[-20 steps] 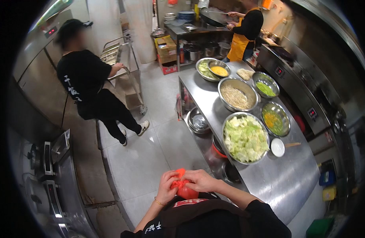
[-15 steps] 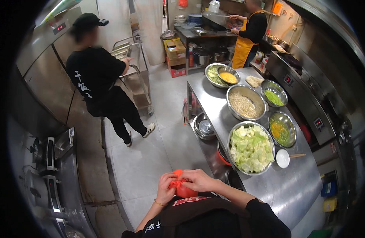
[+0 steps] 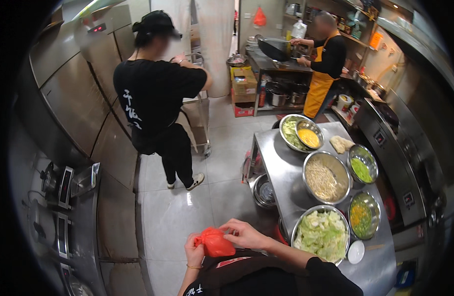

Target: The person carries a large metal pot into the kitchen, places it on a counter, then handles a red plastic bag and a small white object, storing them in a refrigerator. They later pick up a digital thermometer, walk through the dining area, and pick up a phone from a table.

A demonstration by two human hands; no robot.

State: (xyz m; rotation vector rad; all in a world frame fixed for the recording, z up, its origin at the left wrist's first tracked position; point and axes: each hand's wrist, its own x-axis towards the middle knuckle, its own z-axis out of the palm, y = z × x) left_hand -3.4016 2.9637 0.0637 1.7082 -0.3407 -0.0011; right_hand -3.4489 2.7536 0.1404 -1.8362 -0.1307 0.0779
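Observation:
A small, rounded red plastic bag (image 3: 218,242) hangs in front of my body, near my apron. My left hand (image 3: 193,251) pinches its gathered end at the left side. My right hand (image 3: 244,234) is at the bag's upper right edge, fingers apart and bent, their tips close against the plastic; whether they touch is hard to tell. What the bag contains cannot be made out.
To my right stands a steel table (image 3: 281,165) with a bowl of cut cabbage (image 3: 321,236), a bowl of bean sprouts (image 3: 321,180) and several other bowls. One co-worker (image 3: 158,98) stands ahead left by a trolley (image 3: 201,123); another (image 3: 325,64) holds a wok (image 3: 275,49).
My left hand has shifted left with the bag's gathered end, and my right hand has loosened from it. The nearer co-worker has raised an arm. My view has turned left.

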